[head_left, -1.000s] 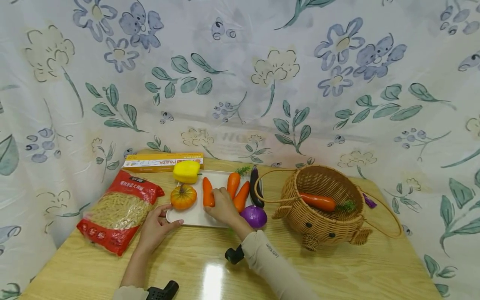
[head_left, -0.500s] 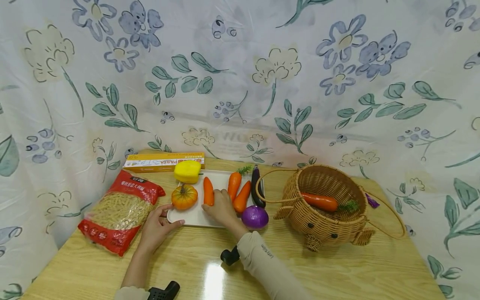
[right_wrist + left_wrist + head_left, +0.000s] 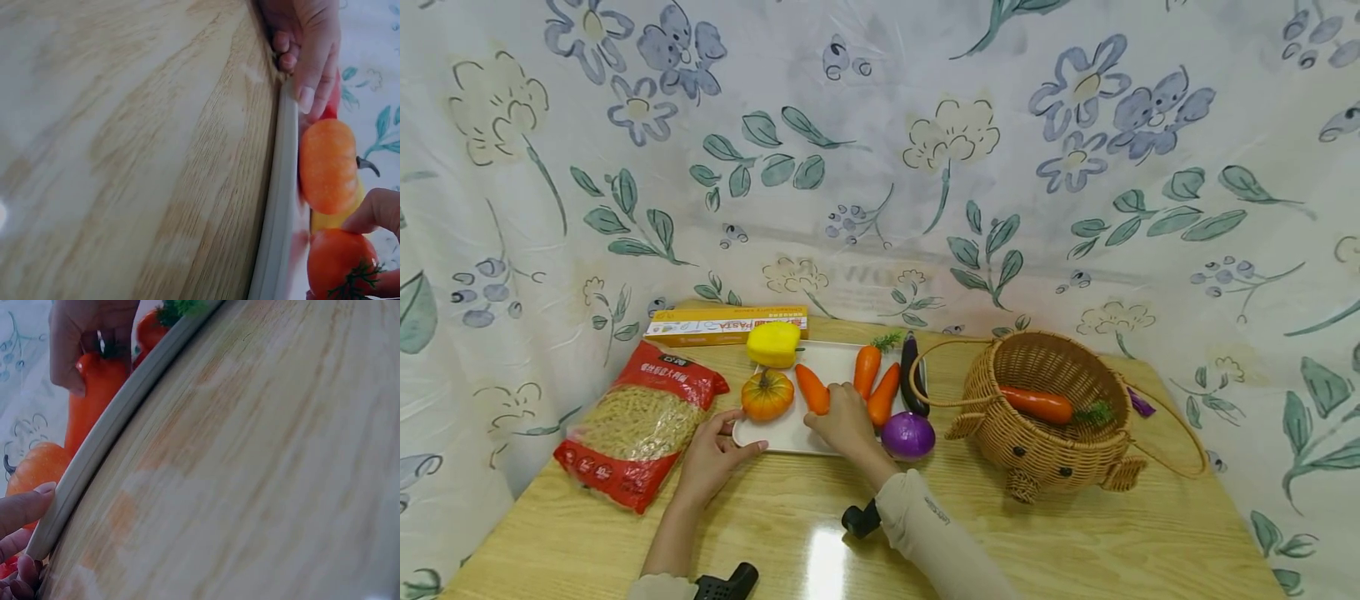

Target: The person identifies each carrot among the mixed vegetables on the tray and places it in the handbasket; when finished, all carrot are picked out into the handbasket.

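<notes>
On the white tray (image 3: 786, 435), my right hand (image 3: 846, 425) pinches the thick end of an orange carrot (image 3: 812, 390), whose narrow end points away and to the left. The right wrist view shows green fronds on this carrot (image 3: 337, 259) and my thumb on its side. My left hand (image 3: 718, 454) grips the tray's near left corner, thumb over the rim (image 3: 78, 472) and other fingers below. Just beyond that thumb sits a small orange pumpkin (image 3: 767, 395). Two more carrots (image 3: 867, 372) lie right of my right hand, next to a long dark eggplant (image 3: 913, 375).
A yellow bell pepper (image 3: 772, 344) sits at the tray's back left, before a pasta box (image 3: 722, 327). The red pasta bag (image 3: 643, 417) lies left. A round purple vegetable (image 3: 908, 436) is at the tray's front right. Further right stands a wicker basket (image 3: 1052, 454) with a carrot (image 3: 1037, 404) inside.
The carrot in my right hand has turned: its narrow end has swung left, towards the pumpkin and the yellow pepper. My left hand has stayed at the tray's corner.
</notes>
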The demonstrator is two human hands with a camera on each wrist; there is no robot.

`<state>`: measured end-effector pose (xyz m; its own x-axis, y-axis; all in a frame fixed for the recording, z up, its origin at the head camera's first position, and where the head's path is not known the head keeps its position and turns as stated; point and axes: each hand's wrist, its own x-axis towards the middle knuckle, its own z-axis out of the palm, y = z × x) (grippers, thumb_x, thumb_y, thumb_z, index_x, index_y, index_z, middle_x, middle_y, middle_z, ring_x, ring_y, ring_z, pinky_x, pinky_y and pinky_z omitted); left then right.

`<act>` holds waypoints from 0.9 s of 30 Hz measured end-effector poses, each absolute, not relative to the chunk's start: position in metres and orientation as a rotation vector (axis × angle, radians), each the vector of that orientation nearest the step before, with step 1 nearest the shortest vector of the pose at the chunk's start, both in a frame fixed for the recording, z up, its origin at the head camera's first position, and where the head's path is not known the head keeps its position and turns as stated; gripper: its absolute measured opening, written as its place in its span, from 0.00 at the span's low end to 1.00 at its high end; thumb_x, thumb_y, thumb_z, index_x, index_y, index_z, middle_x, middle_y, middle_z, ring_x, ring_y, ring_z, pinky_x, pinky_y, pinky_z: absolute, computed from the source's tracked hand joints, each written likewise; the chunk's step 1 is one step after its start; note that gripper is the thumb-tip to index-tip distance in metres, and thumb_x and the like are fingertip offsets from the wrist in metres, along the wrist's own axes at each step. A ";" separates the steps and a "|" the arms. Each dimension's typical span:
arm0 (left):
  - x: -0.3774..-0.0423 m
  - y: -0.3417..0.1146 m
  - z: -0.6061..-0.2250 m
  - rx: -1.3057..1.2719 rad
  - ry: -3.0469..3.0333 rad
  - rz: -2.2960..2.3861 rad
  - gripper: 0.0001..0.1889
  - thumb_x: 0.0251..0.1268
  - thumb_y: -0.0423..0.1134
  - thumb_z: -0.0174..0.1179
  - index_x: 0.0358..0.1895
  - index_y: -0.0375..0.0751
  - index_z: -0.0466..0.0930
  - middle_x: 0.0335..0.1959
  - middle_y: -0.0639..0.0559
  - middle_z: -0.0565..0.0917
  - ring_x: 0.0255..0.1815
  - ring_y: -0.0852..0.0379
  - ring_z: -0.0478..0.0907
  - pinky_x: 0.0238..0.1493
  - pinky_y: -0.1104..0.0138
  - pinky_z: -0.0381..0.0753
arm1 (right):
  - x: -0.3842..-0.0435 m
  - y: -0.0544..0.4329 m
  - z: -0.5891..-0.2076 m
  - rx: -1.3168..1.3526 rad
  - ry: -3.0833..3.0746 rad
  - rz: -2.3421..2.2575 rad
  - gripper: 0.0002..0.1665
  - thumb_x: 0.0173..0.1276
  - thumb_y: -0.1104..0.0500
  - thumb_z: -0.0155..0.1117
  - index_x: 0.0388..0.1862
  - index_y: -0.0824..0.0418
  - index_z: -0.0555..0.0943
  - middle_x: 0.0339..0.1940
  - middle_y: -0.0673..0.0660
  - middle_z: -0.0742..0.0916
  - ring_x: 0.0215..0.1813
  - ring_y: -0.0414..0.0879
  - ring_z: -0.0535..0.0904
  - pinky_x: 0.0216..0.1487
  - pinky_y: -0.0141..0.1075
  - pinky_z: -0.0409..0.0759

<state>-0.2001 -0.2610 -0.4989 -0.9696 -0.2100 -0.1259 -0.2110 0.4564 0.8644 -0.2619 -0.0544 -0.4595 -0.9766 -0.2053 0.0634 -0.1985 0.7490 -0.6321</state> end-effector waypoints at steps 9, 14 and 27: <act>-0.200 -0.260 -0.500 -0.384 2.691 1.564 0.39 0.58 0.47 0.72 0.70 0.36 0.66 0.53 0.42 0.65 0.34 0.56 0.64 0.31 0.70 0.66 | -0.250 -0.042 -0.452 -0.291 2.930 -1.279 0.30 0.52 0.57 0.74 0.54 0.69 0.81 0.42 0.58 0.84 0.36 0.46 0.74 0.37 0.34 0.73; -0.200 -0.259 -0.500 -0.384 2.685 1.557 0.40 0.58 0.47 0.72 0.70 0.36 0.65 0.53 0.42 0.64 0.35 0.55 0.64 0.32 0.69 0.65 | -0.242 -0.033 -0.447 -0.267 2.874 -1.481 0.30 0.50 0.61 0.75 0.55 0.67 0.82 0.45 0.59 0.83 0.40 0.46 0.76 0.42 0.36 0.74; -0.200 -0.259 -0.498 -0.387 2.678 1.556 0.41 0.58 0.48 0.72 0.71 0.36 0.65 0.53 0.42 0.63 0.33 0.56 0.64 0.30 0.70 0.65 | -0.228 -0.008 -0.440 -0.320 2.720 -1.684 0.32 0.51 0.66 0.73 0.58 0.64 0.81 0.55 0.61 0.82 0.50 0.52 0.76 0.51 0.45 0.74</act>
<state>-0.2002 -0.2594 -0.4977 -0.9690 -0.2024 -0.1413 -0.2231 0.4724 0.8527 -0.2281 -0.0083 -0.4400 -0.9775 -0.1302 0.1659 -0.2065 0.4323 -0.8778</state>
